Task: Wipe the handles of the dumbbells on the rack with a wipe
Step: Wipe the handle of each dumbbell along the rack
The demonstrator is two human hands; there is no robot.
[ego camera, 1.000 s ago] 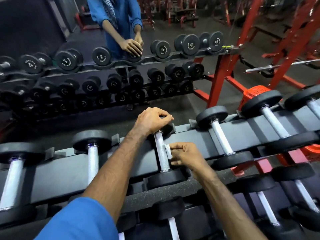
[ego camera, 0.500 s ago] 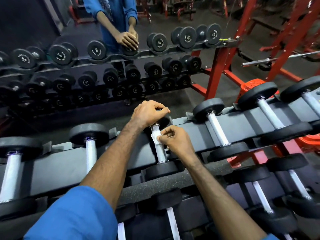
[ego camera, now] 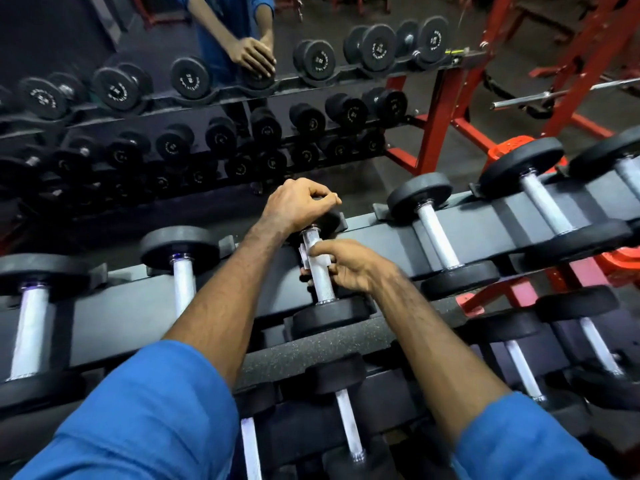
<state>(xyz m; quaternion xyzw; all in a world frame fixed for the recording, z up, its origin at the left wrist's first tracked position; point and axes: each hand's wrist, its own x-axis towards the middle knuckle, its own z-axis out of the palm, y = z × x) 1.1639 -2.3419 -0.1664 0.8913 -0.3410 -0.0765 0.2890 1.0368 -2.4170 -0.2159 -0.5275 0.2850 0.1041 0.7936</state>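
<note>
A black dumbbell with a silver knurled handle [ego camera: 323, 287] lies on the top tier of the dark rack [ego camera: 485, 216]. My left hand [ego camera: 298, 202] grips its far weight head from above, hiding most of it. My right hand [ego camera: 349, 266] curls round the upper part of the handle and presses a small white wipe [ego camera: 304, 252] against it; only a corner of the wipe shows at the handle's left side. The near weight head [ego camera: 329, 318] is uncovered.
More dumbbells lie on the same tier to the left [ego camera: 183, 275] and right [ego camera: 438, 240], and on the tier below [ego camera: 348, 420]. A mirror behind reflects another dumbbell rack [ego camera: 194, 81]. A red frame [ego camera: 436, 133] and a barbell [ego camera: 554, 93] stand at right.
My right hand slid up the handle from its lower end and wrapped its fingers round it with the wipe. My left hand stayed on the far weight head.
</note>
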